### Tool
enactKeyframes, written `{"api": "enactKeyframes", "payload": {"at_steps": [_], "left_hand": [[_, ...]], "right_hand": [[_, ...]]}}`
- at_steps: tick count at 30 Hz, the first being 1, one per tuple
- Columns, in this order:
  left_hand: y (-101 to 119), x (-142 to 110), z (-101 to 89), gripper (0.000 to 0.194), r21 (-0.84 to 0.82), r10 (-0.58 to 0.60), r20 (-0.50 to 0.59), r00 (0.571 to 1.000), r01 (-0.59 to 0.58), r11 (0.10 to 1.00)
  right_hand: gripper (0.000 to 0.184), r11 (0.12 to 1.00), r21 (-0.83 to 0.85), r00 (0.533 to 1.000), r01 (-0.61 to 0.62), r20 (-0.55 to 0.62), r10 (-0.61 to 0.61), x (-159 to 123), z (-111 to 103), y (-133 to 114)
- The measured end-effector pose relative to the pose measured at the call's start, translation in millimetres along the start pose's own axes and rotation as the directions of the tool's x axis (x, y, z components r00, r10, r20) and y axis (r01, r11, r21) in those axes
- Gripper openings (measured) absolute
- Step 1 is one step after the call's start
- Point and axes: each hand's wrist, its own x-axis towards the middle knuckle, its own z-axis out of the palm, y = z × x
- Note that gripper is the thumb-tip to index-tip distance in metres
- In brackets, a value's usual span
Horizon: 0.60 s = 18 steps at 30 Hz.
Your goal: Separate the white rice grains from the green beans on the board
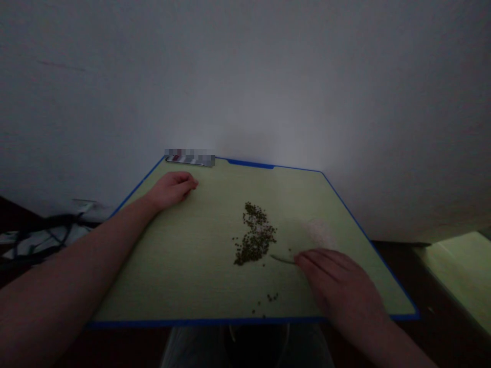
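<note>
My right hand [337, 283] is closed on a thin, slightly curved tool [283, 259] at the front right of the table. The tool's tip points left, just short of a loose heap of small dark green beans [253, 243]. Pale grains show among the beans in the middle of the heap. Just beyond my right hand lies a flat patch of whitish grains [321, 232], its near edge hidden by the fingers. My left hand [173, 189] rests at the table's back left, fingers curled in, with nothing visible in it.
The pale table [184, 276] has a blue edge and stands against a grey wall. A partly blurred flat object [190, 161] lies at its back left corner. Several stray beans [272, 297] lie near the front edge. Dark cables [49, 222] are at the left.
</note>
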Motion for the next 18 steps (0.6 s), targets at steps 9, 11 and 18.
{"api": "enactKeyframes", "payload": {"at_steps": [9,11,18], "left_hand": [[4,-3,-0.6,0.02,0.002,0.001,-0.009,1.0,-0.001,1.0],[2,-2,-0.4,0.02,0.004,0.001,-0.011,1.0,-0.001,1.0],[6,-3,0.7,0.019,0.015,-0.015,-0.022,1.0,0.015,1.0]], "right_hand": [[0.036,1.0,0.011,0.997,0.018,0.071,-0.019,-6,13,1],[0.035,0.998,0.055,0.998,0.024,0.063,-0.028,-8,13,-9],[0.031,0.982,0.178,0.997,0.06,0.045,-0.069,-2,5,-28]]}}
